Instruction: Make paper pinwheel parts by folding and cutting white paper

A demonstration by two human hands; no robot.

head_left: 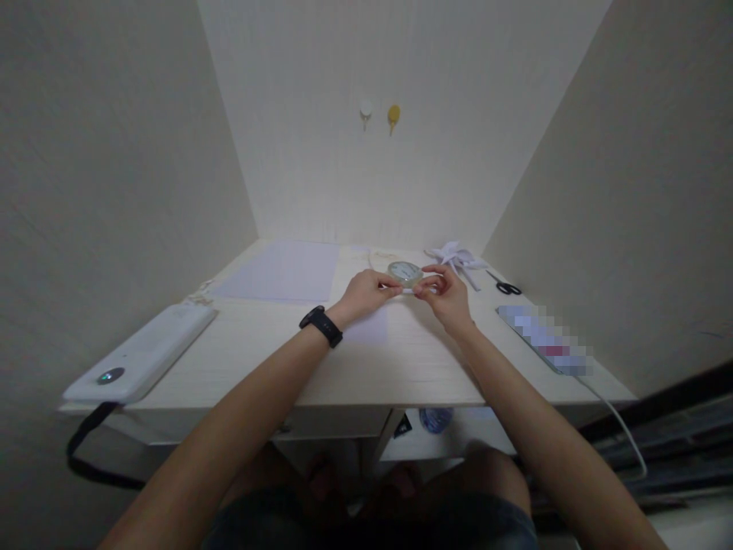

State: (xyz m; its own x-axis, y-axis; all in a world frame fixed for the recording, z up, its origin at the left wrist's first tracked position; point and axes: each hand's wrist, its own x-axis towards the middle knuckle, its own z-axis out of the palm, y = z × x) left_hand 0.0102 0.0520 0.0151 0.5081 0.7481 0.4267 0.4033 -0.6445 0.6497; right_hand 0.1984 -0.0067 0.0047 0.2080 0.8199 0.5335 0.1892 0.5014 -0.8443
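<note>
Over the white desk (275,367), my left hand (372,292) and my right hand (443,294) meet with their fingertips close together. Both pinch the ends of a small, thin white strip (408,291), possibly rolled or folded paper; its exact form is too small to tell. Just behind the fingertips is a small round dial (404,270) with a pale rim, like a clock. A sheet of white paper (366,330) lies partly under my left hand. Beyond my right hand sits a white folded-paper pinwheel shape (452,254).
A larger paper sheet (280,271) lies at the back left. Black-handled scissors (508,288) and a phone (538,336) with a white cable (618,420) are at the right. A white box-like device (143,351) with a black strap stands at the left edge. Walls enclose three sides.
</note>
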